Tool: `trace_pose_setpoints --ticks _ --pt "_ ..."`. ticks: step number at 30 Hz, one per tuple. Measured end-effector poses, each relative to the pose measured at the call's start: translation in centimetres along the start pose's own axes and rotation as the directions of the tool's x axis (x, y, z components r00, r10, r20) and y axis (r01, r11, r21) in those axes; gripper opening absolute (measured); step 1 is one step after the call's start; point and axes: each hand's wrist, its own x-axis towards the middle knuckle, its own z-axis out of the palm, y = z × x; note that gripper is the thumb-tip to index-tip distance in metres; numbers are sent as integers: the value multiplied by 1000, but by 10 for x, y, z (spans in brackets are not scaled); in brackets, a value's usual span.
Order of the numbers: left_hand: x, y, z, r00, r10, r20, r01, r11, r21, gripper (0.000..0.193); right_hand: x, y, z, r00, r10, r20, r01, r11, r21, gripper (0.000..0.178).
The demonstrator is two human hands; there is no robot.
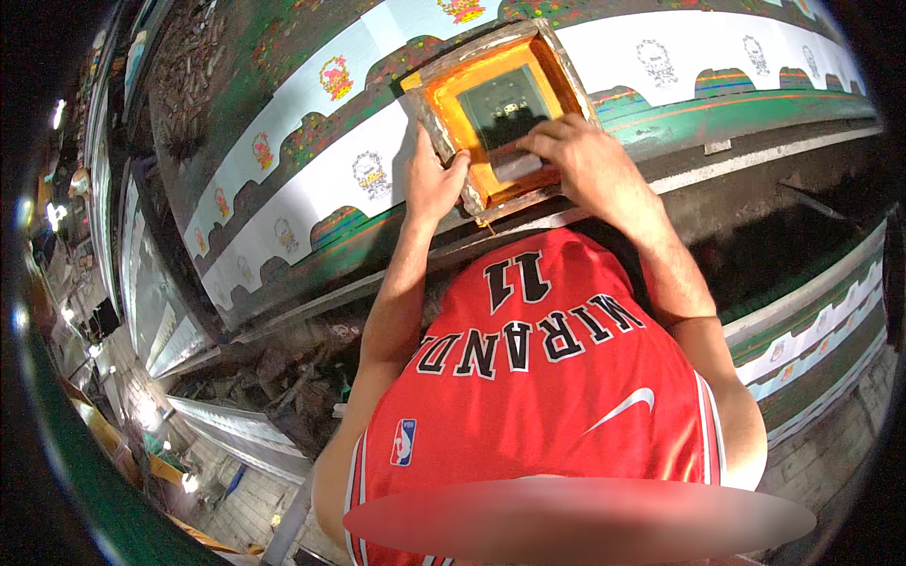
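A wooden-framed printing screen [472,49], its inside edged in orange around a dark mesh window, lies over a white cut strip [651,58] on the long table. My left hand [436,181] grips the lower left side of the frame, with its thumb over the rim. Inside the frame, my right hand [582,162] closes its fingers on a pale squeegee [516,168] at the near end of the mesh. Part of the squeegee is hidden by the fingers. Dark outline prints [370,175] show on the strip at both sides of the screen.
Farther back on the paint-stained green table [651,132] runs another white strip with coloured prints [335,78]. A pale rail [755,162] follows the near edge. More printed strips [802,354] lie on another table at right.
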Motion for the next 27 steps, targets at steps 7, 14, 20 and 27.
trace_pose_setpoints --ticks 7,14,20,27 --pt "8 4 -3 998 -63 27 59 988 142 89 96 39 5 998 16 -53 -23 991 -133 47" --pt "9 15 -5 1000 -2 18 -1 977 215 98 44 13 3 999 -4 35 7 997 -74 51" --pt "9 20 -7 996 -89 32 78 967 242 103 9 -8 2 996 -28 79 35 995 -95 60" --pt "11 18 -11 995 -77 59 60 965 255 104 86 27 -4 997 -20 -69 9 987 -159 54"
